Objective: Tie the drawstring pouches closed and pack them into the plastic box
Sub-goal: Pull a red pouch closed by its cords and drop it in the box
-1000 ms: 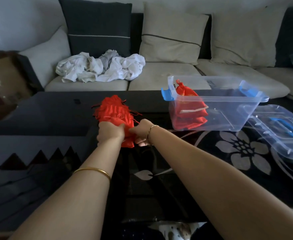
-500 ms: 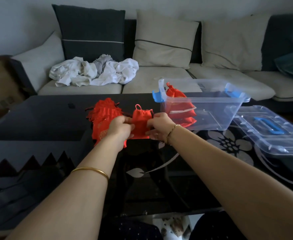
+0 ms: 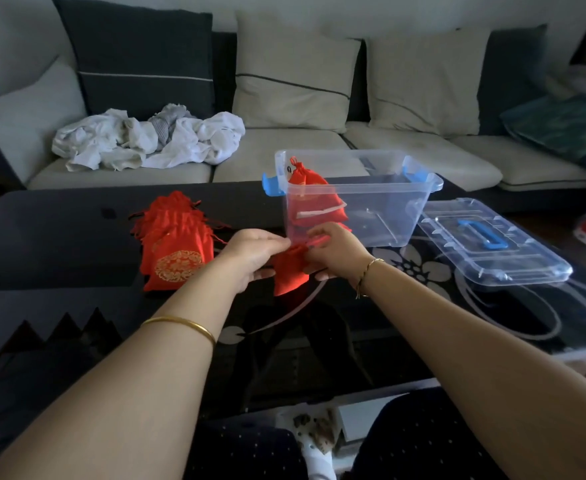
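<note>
Head view: the sofa (image 3: 284, 150) fills the frame from nine to three o'clock, its right end cut off, with crumpled white cloth (image 3: 146, 140) at eleven. Below it, the dark glass table (image 3: 59, 244) has its near edge partly hidden by both forearms. The clear plastic box (image 3: 388, 216) stands open at one o'clock from the hands, and the red packed pouches (image 3: 307, 188) stacked at its left end are blurred by the wall, so their number is unclear. Its lid (image 3: 492, 244) lies flat at three o'clock, just beside it. A pile of pouches (image 3: 175, 247) lies at nine o'clock, the top one showing a round gold emblem. At centre, the red pouch (image 3: 289, 275) hangs plain-sided above the table. The left hand (image 3: 253, 249) and right hand (image 3: 336, 249) each pinch its gathered neck with curled fingers. The cords are hard to make out.
</note>
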`<state>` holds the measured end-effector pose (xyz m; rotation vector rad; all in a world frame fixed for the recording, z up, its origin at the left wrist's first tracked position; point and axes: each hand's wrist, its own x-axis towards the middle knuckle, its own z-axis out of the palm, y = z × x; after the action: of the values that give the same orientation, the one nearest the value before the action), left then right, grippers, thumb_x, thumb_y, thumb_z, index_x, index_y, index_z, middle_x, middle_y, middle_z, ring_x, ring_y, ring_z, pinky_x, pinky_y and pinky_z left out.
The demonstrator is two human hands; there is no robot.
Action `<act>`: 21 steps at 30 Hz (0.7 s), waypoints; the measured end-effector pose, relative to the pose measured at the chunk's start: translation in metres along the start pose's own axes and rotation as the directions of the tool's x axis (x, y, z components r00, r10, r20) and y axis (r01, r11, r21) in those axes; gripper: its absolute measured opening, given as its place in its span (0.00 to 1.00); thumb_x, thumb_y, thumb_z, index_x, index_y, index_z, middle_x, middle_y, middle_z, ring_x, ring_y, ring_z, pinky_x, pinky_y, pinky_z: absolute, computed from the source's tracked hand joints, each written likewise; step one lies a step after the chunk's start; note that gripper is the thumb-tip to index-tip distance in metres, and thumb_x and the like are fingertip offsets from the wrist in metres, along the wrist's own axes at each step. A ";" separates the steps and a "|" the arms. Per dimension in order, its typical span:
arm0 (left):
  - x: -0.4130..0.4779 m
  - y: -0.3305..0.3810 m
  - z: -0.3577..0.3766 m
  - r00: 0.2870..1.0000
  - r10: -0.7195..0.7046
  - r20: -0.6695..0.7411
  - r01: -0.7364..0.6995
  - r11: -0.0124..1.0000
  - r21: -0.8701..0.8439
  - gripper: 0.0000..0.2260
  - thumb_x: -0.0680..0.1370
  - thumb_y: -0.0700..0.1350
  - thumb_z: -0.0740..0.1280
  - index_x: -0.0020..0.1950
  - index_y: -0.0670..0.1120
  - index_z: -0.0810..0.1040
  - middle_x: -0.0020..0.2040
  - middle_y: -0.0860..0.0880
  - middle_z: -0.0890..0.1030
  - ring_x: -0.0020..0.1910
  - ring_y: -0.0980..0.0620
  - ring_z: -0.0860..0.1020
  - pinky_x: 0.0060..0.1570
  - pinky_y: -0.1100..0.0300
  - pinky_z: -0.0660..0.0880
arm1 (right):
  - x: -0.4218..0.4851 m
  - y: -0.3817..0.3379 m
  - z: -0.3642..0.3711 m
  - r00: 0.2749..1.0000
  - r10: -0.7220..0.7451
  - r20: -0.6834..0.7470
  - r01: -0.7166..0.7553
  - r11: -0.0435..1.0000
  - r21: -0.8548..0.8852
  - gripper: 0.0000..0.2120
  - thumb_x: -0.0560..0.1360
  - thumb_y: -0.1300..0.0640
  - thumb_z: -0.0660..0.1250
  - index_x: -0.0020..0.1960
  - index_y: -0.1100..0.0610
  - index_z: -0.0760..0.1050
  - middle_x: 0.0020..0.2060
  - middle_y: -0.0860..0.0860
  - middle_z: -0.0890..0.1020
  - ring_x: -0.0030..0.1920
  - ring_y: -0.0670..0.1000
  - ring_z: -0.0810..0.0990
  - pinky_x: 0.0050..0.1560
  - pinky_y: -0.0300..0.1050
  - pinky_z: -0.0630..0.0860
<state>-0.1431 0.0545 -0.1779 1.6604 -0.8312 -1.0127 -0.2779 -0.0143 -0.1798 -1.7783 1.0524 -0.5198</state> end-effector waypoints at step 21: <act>0.007 0.015 -0.024 0.912 0.076 -0.404 -0.195 0.945 -0.262 0.15 0.78 0.36 0.64 0.64 0.42 0.73 0.40 0.50 0.80 0.36 0.58 0.75 0.32 0.65 0.71 | 0.004 0.013 -0.006 0.995 -0.050 0.087 0.063 0.985 -0.161 0.09 0.73 0.66 0.67 0.42 0.55 0.69 0.33 0.52 0.79 0.34 0.49 0.81 0.31 0.37 0.76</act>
<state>-0.1197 0.0532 -0.1608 1.4533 -0.4927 -0.6399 -0.2860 -0.0225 -0.1891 -1.9616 1.0138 -0.4004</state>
